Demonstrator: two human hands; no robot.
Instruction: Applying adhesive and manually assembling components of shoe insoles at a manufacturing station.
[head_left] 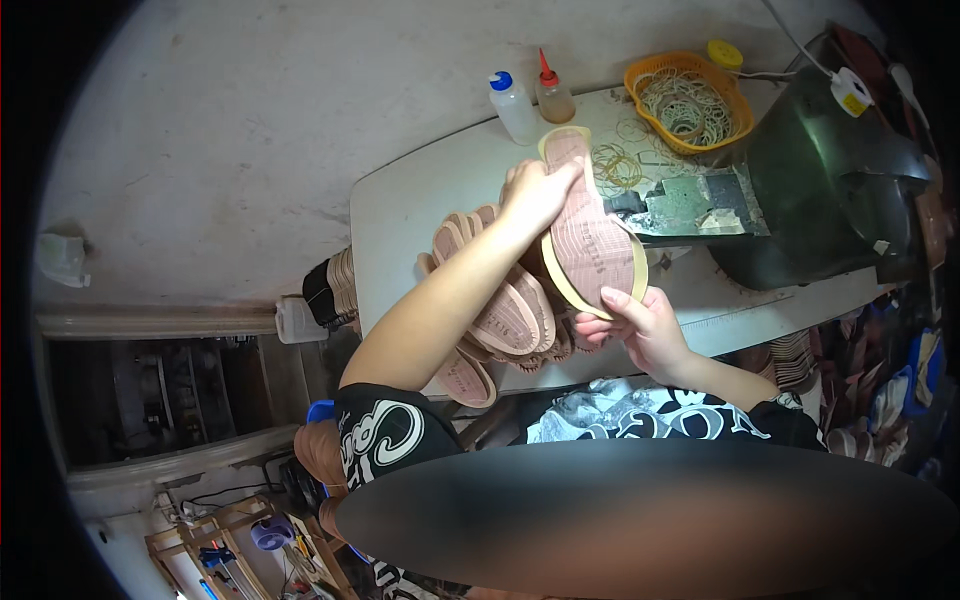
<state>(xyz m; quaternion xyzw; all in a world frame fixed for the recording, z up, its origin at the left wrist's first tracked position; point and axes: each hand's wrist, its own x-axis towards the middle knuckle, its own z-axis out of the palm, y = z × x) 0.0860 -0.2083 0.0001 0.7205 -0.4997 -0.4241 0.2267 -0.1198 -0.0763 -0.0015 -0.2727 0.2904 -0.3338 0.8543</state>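
Up above the white table (pixel 420 200), a pink shoe insole with a yellow edge (pixel 590 225) is held between both hands, set apart at its two ends. Its toe end is gripped by the left hand (pixel 535 192), its heel end by the right hand (pixel 640 325). Beneath it lies a stack of similar pink insoles (pixel 500 310). Farther back stand two glue bottles (pixel 530 100) and an orange basket of rubber bands (pixel 690 100).
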